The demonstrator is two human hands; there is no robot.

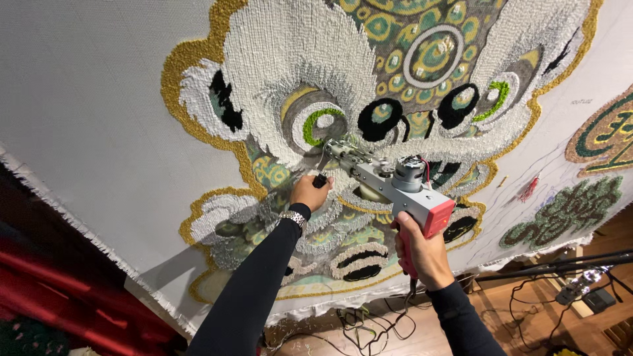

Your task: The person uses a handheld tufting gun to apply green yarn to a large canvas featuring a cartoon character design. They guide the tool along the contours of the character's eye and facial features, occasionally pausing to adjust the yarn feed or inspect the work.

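A tufting gun (395,188), grey-bodied with a red rear block and a red grip, sat just right of the frame's centre, its needle end pressed against a large stretched white cloth (86,112) that filled most of the frame. The right hand (422,254) was wrapped tight around the red grip from below, fingers closed on it. The left hand (310,192) was closed around a small black front handle at the left of the gun, knuckles close to the cloth; a metal wristwatch (293,217) showed at that wrist above a dark sleeve. A small motor with red and black wires stood on top of the gun's body.

The cloth carried a tufted lion-dance face (369,86) in white, gold, green, black and grey yarn, with looped white fur at the top centre and round eyes on either side of the needle end. Further tufted shapes in green and gold (603,135) lay at the right edge of the frame. Along the lower edge, dark cables (359,323) trailed over a wooden floor, and red fabric (59,290) hung at the lower left.
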